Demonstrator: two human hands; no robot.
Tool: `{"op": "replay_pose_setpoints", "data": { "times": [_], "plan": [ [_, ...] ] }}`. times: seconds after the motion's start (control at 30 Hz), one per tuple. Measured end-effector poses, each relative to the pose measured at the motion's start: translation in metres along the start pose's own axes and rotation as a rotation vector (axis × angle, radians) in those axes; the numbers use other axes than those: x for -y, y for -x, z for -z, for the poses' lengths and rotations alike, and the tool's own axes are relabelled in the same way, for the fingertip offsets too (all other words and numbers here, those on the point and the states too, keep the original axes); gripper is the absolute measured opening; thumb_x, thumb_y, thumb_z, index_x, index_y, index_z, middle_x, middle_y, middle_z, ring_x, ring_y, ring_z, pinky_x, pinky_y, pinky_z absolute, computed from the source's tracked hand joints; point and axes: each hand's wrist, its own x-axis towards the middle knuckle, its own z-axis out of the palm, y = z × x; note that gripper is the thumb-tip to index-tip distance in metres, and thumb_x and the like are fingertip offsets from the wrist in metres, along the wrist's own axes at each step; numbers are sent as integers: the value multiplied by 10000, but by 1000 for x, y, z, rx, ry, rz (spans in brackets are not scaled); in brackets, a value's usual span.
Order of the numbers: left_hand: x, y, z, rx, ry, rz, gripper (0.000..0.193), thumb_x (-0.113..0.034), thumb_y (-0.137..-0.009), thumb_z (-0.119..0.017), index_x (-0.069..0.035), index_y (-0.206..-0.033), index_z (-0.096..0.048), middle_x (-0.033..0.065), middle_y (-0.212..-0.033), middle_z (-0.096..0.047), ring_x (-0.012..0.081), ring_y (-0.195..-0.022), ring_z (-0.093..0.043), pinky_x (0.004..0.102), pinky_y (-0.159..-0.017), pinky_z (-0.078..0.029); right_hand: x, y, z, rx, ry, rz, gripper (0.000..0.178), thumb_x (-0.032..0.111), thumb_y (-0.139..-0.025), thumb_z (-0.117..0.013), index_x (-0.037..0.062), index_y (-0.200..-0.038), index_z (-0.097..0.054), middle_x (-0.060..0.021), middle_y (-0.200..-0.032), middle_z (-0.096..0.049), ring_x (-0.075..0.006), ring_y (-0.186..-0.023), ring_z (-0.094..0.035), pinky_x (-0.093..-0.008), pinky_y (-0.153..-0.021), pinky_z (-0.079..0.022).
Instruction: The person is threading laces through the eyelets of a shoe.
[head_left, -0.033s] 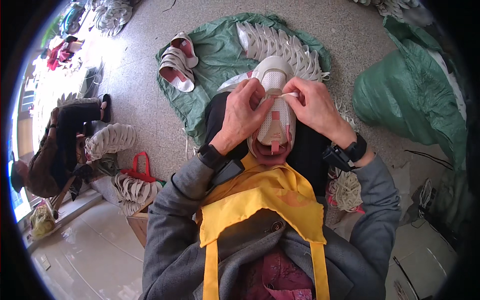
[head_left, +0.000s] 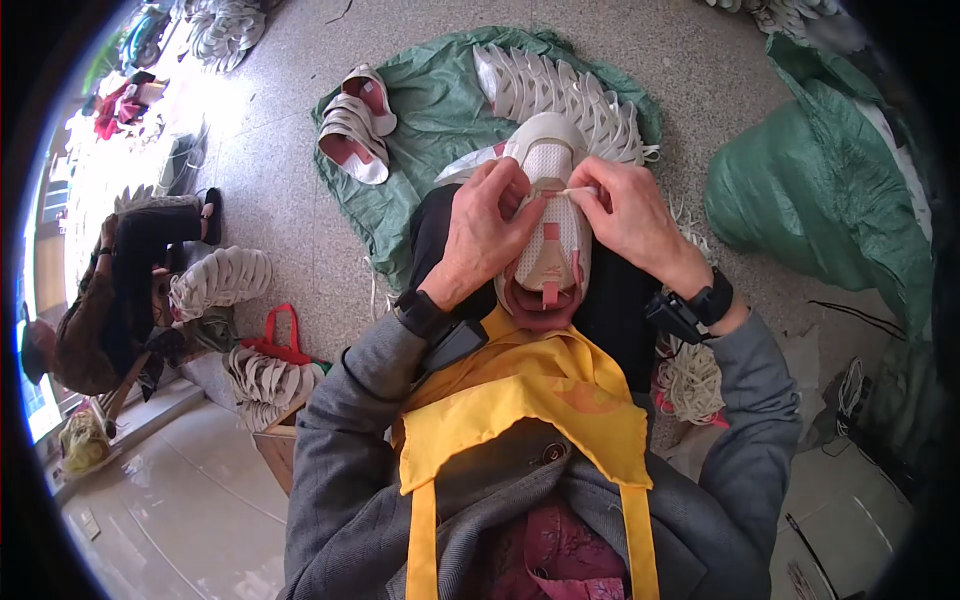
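Observation:
A white and pink shoe (head_left: 552, 235) rests between my knees, its toe pointing away from me and its pink-lined opening near my yellow apron. A pale shoelace (head_left: 573, 191) runs across the lower end of its toe area. My right hand (head_left: 635, 215) pinches that lace between thumb and fingertips at the shoe's right side. On the left side, my left hand (head_left: 487, 222) is closed, fingers curled and thumb reaching over the shoe's edge. What lies between the left fingertips is hidden.
Ahead, a green sheet (head_left: 415, 75) carries a row of white shoes (head_left: 560, 90) and a few pink-lined shoes (head_left: 355, 130). A full green sack (head_left: 800, 190) stands at right, above a bundle of laces (head_left: 690, 385). At left sits another person (head_left: 100, 300) near stacked shoes (head_left: 222, 282).
The lace at my right fingertips looks thinner and has shifted slightly. Both hands stay almost in place.

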Motion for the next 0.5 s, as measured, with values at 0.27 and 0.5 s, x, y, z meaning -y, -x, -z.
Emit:
{"op": "replay_pose_setpoints", "data": {
  "times": [0.27,0.5],
  "plan": [
    [5,-1,4,24,32,-11,144,-29,-835,-739,3,-885,-608,89,-813,-617,175,-646,-624,299,-599,-512,5,-2,-14,-25,71,61,71,30,-899,-650,-5,-894,-588,-188,-848,-650,-412,-843,-663,-486,-702,-511],
    [5,-2,6,-3,47,-44,100,0,-841,-693,-3,-886,-604,102,-788,-614,205,-648,-623,326,-592,-499,13,-2,-11,-1,207,87,83,71,-919,-659,25,-941,-593,-176,-912,-642,-422,-869,-655,-501,-719,-523]
  ]
}}
